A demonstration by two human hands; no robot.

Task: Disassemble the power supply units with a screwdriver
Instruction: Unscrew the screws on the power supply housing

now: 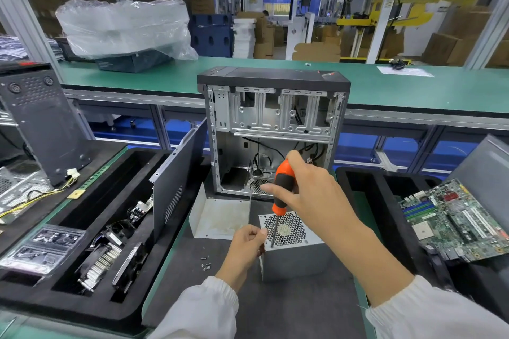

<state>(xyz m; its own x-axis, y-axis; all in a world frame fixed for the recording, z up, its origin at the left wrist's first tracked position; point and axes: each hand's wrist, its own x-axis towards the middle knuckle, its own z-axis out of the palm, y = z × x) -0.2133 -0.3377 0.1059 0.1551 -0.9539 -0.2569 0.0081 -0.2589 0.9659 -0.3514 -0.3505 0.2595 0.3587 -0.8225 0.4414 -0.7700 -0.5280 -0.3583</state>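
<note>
Gripping the screwdriver [282, 190] upright, right hand [311, 190] sets its tip on the power supply unit [294, 253], left hand [245, 245] pinching its corner.

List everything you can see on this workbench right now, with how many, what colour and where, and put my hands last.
power supply unit: one, grey, honeycomb fan grille up, centre front
screwdriver: one, orange and black handle, tip on the unit's front left corner
loose screws: a few, dark, on the mat left of the unit
computer case: one, black and silver, open, behind the unit
side panel: one, dark, leaning left of the case
metal cover: one, grey, lying before the case
foam tray: one, black, left, holding parts
motherboard: one, green, right
hands: left grips the unit's corner; right holds the screwdriver
</note>
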